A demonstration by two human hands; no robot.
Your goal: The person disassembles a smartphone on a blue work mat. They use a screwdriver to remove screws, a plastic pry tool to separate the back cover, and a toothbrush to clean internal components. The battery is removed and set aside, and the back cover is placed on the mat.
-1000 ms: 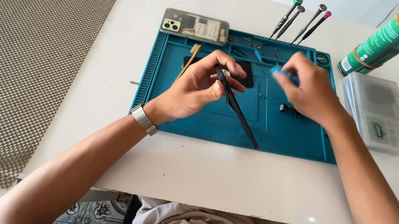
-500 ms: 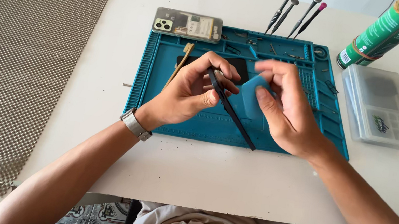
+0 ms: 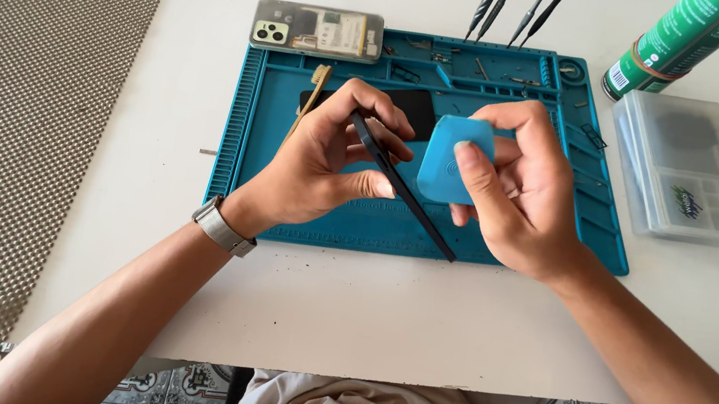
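Two hands work a thin dark panel over a blue repair mat on a white surface.
The left hand [image 3: 328, 156] is closed on the dark panel [image 3: 403, 189], held edge-on above the mat's [image 3: 251, 114] near edge; the right hand [image 3: 518, 191] pinches a blue triangular pick [image 3: 454, 154] beside it; an opened phone [image 3: 317, 30] lies at the mat's far-left corner; screwdrivers [image 3: 520, 1] beyond the far edge; a clear plastic box [image 3: 688, 167] off its right edge.

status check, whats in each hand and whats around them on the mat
Left hand holds thin dark panel on edge. Right hand holds blue pry card against it. Opened phone at mat's far edge, apart from the hands.
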